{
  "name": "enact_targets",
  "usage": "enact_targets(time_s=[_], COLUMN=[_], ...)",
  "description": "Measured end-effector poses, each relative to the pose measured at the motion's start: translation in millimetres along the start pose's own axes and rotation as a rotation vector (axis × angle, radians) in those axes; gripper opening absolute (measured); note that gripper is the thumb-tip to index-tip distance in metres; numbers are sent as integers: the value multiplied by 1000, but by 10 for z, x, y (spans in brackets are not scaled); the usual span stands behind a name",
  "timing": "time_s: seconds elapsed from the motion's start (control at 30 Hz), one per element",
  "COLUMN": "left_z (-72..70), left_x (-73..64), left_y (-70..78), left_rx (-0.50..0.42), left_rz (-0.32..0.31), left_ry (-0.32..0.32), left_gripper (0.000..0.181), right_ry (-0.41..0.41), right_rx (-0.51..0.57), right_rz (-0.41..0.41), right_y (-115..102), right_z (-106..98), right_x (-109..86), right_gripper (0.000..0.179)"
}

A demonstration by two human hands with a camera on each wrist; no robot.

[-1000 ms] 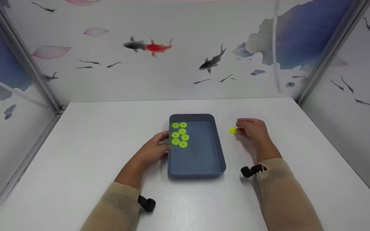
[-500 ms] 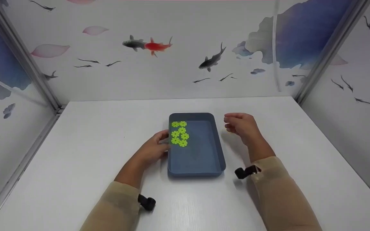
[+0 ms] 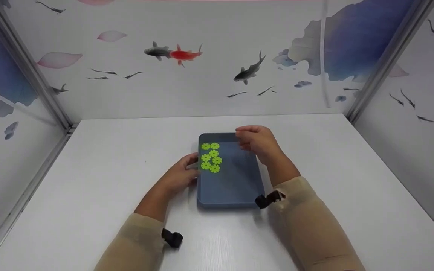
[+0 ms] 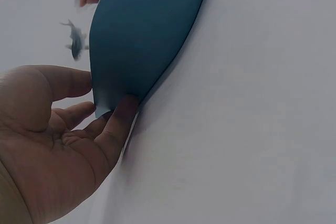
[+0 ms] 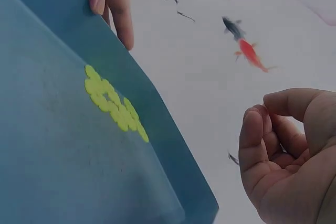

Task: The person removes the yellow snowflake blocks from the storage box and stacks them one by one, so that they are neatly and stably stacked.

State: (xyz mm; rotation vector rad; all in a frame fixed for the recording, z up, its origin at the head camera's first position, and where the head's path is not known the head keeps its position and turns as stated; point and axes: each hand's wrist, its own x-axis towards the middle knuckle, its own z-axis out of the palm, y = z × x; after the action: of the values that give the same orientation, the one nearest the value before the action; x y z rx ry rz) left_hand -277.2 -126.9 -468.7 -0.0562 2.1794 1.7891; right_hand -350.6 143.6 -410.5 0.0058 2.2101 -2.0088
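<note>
My left hand [image 3: 179, 175] grips the left wall of a blue-grey rectangular tray [image 3: 232, 192]; the left wrist view shows the thumb and fingers of this left hand [image 4: 58, 135] at the tray's wall [image 4: 142, 24]. Several yellow-green snowflake discs [image 3: 214, 168] lie flat along the tray's left side, toward the far end. Over the far right corner is my right hand [image 3: 258, 143], raised above the rim. In the right wrist view the thumb and fingertips of the right hand [image 5: 294, 150] pinch together; the disc they took is hidden between them.
A white table [image 3: 107, 169] lies under the tray. Printed wall panels with painted fish [image 3: 185, 55] stand behind it and at both sides. Black wrist cameras [image 3: 172, 238] sit at both sleeves.
My right hand has taken the loose snowflake disc from the table right of the tray and moved left, over the tray's far right corner. The left hand and the tray have stayed put.
</note>
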Motion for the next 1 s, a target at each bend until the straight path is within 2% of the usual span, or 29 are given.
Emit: enact_targets(time_s=[0.17,0.4,0.53,0.67,0.8,1.0], left_z=[-9,-1,10,17,15,-9], left_x=[-3,1,8,6,-3,-12], left_y=[-12,-6,1,10,19,20], left_rx=[-3,-2,-17,-30,-22,-18], left_rz=[1,0,10,11,5,7], left_ry=[4,4,-4,-8,-7,-7], left_gripper=[68,69,71,74,75,74], right_ry=[-46,-34,-3,28,23,-11], right_rx=[-24,-97,-190,-264,-267,-235], right_rz=[-3,27,21,25,47,21], right_y=[-76,-31,64,185,308,417], right_z=[242,435,489,521,531,544], right_x=[148,357,473,558,593,628], right_gripper=[22,26,28,23,18,22])
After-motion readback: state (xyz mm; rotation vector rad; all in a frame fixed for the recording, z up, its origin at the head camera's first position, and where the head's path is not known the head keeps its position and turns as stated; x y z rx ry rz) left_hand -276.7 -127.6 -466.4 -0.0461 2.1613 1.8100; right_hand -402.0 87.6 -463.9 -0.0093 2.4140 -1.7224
